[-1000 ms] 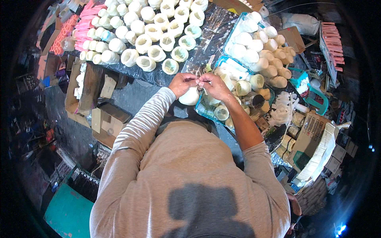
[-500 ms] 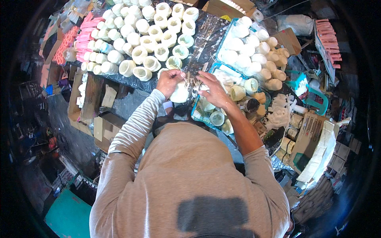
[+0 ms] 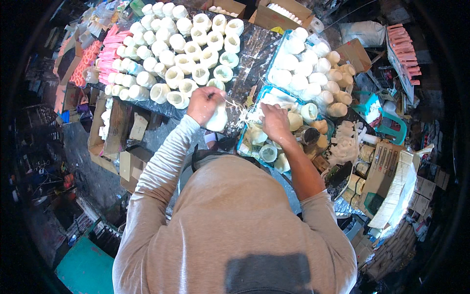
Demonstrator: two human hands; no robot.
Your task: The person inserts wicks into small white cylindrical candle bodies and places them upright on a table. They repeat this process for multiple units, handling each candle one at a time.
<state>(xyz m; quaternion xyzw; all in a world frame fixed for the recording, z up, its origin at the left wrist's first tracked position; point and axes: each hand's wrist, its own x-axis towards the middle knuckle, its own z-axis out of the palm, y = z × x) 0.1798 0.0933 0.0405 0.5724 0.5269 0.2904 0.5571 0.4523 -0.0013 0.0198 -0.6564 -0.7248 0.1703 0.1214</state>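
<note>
My left hand point(image 3: 204, 105) is closed, fingertips pinched together at the table's near edge. What the pinch holds is too small to make out. Just below its fingers stands a white, cup-like wax-looking piece point(image 3: 217, 120). A bundle of thin pale strings point(image 3: 241, 112) lies between my hands, at the rim of a blue basket. Over that basket point(image 3: 240, 142), my right hand point(image 3: 275, 121) has its fingers curled down by white pieces; what they hold, if anything, is hidden. A translucent cup point(image 3: 268, 153) lies in the basket below my right hand.
Rows of hollow cream cups point(image 3: 184, 63) cover the dark table's left part, beside pink pieces point(image 3: 110, 49). A second blue basket of white cups point(image 3: 301, 66) stands at the right. Cardboard boxes point(image 3: 134, 166) sit below left; a green stool point(image 3: 391, 126) is at right.
My right hand has moved right, away from the strings, to over the basket, its fingers curling. My left hand has shifted slightly left and stays closed.
</note>
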